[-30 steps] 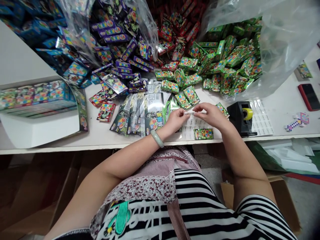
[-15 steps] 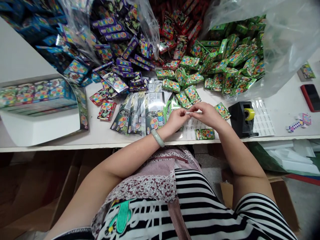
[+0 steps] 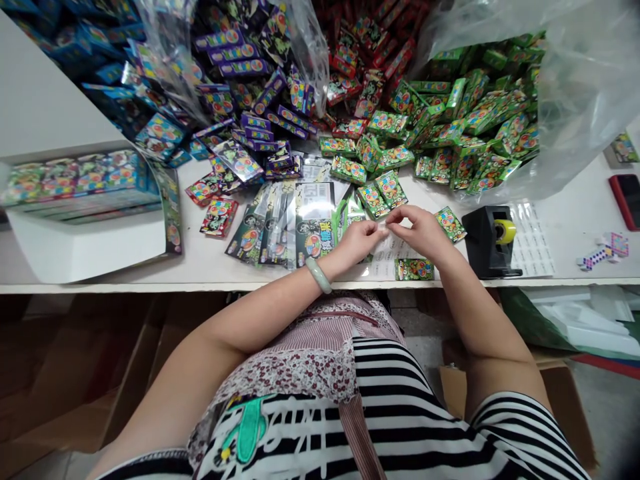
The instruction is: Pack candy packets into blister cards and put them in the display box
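1. The left hand (image 3: 357, 239) and the right hand (image 3: 421, 230) are together just above the sticker sheet (image 3: 387, 257), which lies at the front edge of the table (image 3: 50, 110).
2. Both hands pinch one small pale strip (image 3: 384, 227) between thumb and fingertips; it is too small to say what it is.
3. The left wrist wears a pale green bangle (image 3: 319, 275).
4. A single green box (image 3: 414, 269) lies on the sticker sheet, near the right wrist.
5. Right of the sticker sheet stands a black tape dispenser (image 3: 489, 241) with a yellow roll.
6. Left of the sticker sheet lie flat dark packets (image 3: 280, 223), spread like a fan.
7. Behind the sticker sheet are heaps of small boxes: green boxes (image 3: 450, 127) in a clear plastic bag (image 3: 575, 80), red boxes (image 3: 360, 60) in the middle, purple boxes (image 3: 250, 93) more to the left.
8. Far left of the sticker sheet stands a white display box (image 3: 85, 233), filled with colourful packs.
9. Far right of the sticker sheet, at the edge of the view, lies a red phone (image 3: 627, 200).
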Demonstrator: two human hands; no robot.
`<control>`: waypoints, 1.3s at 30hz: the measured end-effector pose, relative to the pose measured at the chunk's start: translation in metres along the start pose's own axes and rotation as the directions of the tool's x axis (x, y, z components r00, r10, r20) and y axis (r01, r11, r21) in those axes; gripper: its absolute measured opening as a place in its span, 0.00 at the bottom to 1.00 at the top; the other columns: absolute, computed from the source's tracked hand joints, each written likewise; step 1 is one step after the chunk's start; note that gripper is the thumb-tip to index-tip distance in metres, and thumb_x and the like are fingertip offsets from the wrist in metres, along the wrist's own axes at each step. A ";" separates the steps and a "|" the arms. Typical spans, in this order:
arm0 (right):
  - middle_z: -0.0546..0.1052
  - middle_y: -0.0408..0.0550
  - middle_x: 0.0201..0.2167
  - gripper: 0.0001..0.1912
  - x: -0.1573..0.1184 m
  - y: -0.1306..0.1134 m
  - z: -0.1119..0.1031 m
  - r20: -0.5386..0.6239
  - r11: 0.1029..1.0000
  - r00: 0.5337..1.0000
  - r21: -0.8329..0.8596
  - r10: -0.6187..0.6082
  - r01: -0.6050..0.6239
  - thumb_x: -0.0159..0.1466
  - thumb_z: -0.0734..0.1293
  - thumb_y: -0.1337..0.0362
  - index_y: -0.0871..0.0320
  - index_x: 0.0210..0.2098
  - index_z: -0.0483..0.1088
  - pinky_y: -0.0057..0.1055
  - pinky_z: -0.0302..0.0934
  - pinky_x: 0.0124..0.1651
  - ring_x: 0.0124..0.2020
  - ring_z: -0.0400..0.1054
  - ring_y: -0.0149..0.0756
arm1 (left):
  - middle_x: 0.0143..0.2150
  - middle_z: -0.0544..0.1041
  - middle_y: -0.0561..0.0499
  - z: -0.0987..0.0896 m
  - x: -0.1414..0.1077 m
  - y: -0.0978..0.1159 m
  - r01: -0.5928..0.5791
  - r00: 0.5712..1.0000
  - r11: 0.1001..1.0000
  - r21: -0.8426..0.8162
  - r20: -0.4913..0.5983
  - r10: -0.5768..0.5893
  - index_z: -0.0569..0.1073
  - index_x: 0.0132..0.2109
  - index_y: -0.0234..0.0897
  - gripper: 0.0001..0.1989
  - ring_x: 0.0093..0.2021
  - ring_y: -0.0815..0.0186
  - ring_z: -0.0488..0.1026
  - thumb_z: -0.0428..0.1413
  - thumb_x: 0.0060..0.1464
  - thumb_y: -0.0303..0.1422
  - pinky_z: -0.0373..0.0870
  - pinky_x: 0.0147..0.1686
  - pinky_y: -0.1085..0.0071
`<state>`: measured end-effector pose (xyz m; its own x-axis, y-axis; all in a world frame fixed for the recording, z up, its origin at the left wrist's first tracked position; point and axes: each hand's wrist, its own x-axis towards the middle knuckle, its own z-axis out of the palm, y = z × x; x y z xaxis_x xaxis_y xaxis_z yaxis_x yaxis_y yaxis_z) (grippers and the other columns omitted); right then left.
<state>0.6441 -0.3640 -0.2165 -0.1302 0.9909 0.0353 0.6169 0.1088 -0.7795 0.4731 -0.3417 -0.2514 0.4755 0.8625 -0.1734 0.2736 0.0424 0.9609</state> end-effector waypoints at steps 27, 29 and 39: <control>0.73 0.41 0.30 0.19 -0.026 0.059 -0.031 0.037 0.987 0.987 0.034 0.154 -0.155 0.56 0.70 0.62 0.55 0.48 0.71 0.32 0.63 0.39 0.32 0.69 0.35 | 0.30 0.71 0.53 -0.010 0.011 0.009 0.022 0.995 0.913 0.407 0.079 -0.060 0.70 0.39 0.34 0.05 0.31 0.66 0.68 0.58 0.55 0.25 0.63 0.34 0.70; 0.74 0.42 0.31 0.18 -0.024 0.058 -0.029 0.014 0.983 0.984 -0.047 0.180 -0.179 0.56 0.71 0.62 0.54 0.47 0.72 0.33 0.63 0.40 0.34 0.70 0.36 | 0.32 0.73 0.51 -0.011 0.011 0.013 0.015 0.993 0.888 0.460 0.094 -0.065 0.70 0.48 0.33 0.13 0.33 0.64 0.71 0.57 0.55 0.25 0.64 0.36 0.68; 0.77 0.57 0.47 0.13 -0.054 0.030 -0.029 -0.165 0.906 0.985 -0.423 -0.058 -0.017 0.64 0.67 0.63 0.57 0.48 0.73 0.46 0.63 0.55 0.51 0.69 0.50 | 0.41 0.78 0.43 -0.009 0.010 0.020 -0.073 0.987 0.715 0.695 0.151 -0.046 0.63 0.59 0.33 0.22 0.42 0.56 0.76 0.53 0.57 0.25 0.70 0.42 0.62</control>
<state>0.6923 -0.4122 -0.2238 -0.0360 0.9824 0.1833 0.8895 0.1151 -0.4422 0.4761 -0.3278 -0.2318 0.5832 0.7735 -0.2480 0.7422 -0.3834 0.5496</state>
